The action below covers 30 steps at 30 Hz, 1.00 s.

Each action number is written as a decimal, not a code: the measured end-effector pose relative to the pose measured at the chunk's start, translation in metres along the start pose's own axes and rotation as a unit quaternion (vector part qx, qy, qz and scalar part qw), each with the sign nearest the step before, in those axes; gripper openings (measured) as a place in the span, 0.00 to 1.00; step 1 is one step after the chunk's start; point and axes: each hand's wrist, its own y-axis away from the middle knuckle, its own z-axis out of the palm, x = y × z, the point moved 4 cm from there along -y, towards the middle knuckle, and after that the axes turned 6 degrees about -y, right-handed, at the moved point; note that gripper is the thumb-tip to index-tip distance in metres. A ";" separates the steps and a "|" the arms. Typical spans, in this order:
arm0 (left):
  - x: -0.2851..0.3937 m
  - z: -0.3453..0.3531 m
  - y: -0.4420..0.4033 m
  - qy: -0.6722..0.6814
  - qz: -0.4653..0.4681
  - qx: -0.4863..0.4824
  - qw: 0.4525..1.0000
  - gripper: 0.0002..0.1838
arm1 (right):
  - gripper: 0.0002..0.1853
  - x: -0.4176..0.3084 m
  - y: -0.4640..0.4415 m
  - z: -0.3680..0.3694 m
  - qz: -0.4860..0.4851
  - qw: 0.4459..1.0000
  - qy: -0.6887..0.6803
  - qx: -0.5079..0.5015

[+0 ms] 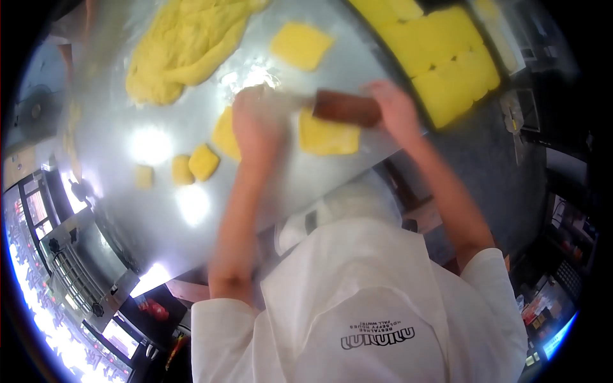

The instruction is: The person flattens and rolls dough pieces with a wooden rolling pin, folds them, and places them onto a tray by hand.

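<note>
My right hand [397,112] is closed on the right end of a short brown rolling pin [347,108]. The pin lies over the far edge of a flat yellow dough piece [329,139]. My left hand [257,118] is smeared by motion beside another yellow dough piece [225,135], partly covering it. A pale blurred streak runs between that hand and the pin's left end; whether the left fingers grip anything is unclear. Farther away lies a flattened dough square [302,46]. Small dough lumps [204,162] sit to the left.
A large mass of yellow dough [188,48] rests at the far left of the shiny metal table [255,198]. Beyond the table's right edge, a dark-edged tray [426,105] holds flat yellow pieces. A metal machine with rollers [73,277] stands at the lower left.
</note>
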 end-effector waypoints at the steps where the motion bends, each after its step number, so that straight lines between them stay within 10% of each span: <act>1: -0.001 0.010 0.007 0.011 -0.037 -0.001 0.999 0.11 | 0.17 0.006 -0.002 -0.005 0.096 0.992 -0.085 -0.001; 5: -0.003 0.061 0.045 0.101 -0.206 -0.170 0.958 0.28 | 0.19 0.028 -0.006 -0.010 0.028 0.980 -0.192 0.050; 13: 0.010 0.064 0.049 -0.038 -0.085 -0.142 0.986 0.12 | 0.22 0.015 0.003 -0.016 0.109 0.960 -0.254 0.031; 22: 0.058 0.019 0.037 0.241 -0.311 -0.146 0.908 0.05 | 0.22 0.024 -0.007 -0.021 0.146 0.955 -0.258 -0.014; 28: 0.133 -0.026 -0.002 0.016 -0.021 -0.134 0.991 0.13 | 0.36 0.023 -0.016 -0.022 0.147 0.956 -0.237 -0.090; 30: 0.138 -0.001 0.012 0.003 -0.051 -0.196 0.979 0.16 | 0.36 0.032 -0.018 -0.016 0.095 0.959 -0.252 -0.086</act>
